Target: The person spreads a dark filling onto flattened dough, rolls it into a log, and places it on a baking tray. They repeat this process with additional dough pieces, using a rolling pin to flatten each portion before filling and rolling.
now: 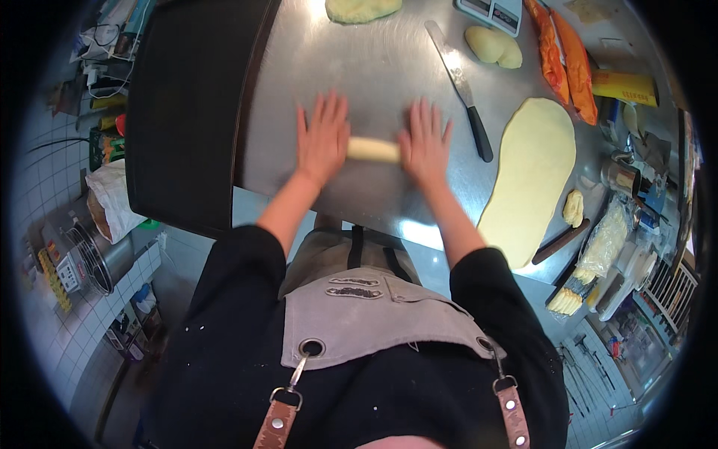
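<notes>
A short roll of pale dough (373, 150) lies crosswise on the stainless steel table (359, 73), slightly blurred. My left hand (323, 137) rests palm down over its left end, and my right hand (424, 140) does the same over the right end. Fingers on both hands are stretched out flat, pointing away from me, not wrapped around the dough. The parts of the roll beneath my palms are hidden. To the right of my right hand lies an offset spatula or palette knife (461, 84) with a black handle. Farther right, a long flat sheet of dough (530, 168) is spread out.
A large dark baking tray (185, 112) covers the left side. Two dough lumps (493, 47) (363, 8) sit at the back, near a digital scale (493, 12). Orange bags (566, 62), a dough scrap (573, 208) and a brown-handled tool (561, 242) line the right.
</notes>
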Available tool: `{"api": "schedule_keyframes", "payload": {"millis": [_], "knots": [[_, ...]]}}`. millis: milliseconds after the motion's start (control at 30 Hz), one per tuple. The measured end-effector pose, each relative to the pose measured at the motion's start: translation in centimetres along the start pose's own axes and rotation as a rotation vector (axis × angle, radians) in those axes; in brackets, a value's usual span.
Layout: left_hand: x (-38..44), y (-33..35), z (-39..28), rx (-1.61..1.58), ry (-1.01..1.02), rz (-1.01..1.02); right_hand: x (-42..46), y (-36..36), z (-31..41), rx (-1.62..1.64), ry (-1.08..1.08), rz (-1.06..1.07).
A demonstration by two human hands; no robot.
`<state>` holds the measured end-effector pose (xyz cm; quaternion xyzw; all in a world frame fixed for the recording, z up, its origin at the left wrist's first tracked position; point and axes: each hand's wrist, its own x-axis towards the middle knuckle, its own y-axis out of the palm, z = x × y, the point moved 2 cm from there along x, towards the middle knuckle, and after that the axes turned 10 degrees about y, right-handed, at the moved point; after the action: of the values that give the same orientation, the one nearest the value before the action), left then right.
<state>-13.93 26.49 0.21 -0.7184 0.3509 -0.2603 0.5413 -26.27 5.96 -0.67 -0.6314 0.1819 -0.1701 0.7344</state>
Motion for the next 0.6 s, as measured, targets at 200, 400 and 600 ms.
{"api": "schedule_keyframes", "payload": {"millis": [200,400,600], "knots": [[-9.9,0.4,-1.9,-0.114,-0.001,0.083,-9.3,0.7,-0.6,0.165,0.103,0.089],[5.1,-0.5,3.9,0.041,-0.160,-0.337,5.4,-1.5,-1.6,0.214,0.100,-0.233],[1.4,-3.3,1.4,-0.363,0.331,-0.104,-1.1,-2.9,-2.6,0.555,-0.081,-0.009]]}}
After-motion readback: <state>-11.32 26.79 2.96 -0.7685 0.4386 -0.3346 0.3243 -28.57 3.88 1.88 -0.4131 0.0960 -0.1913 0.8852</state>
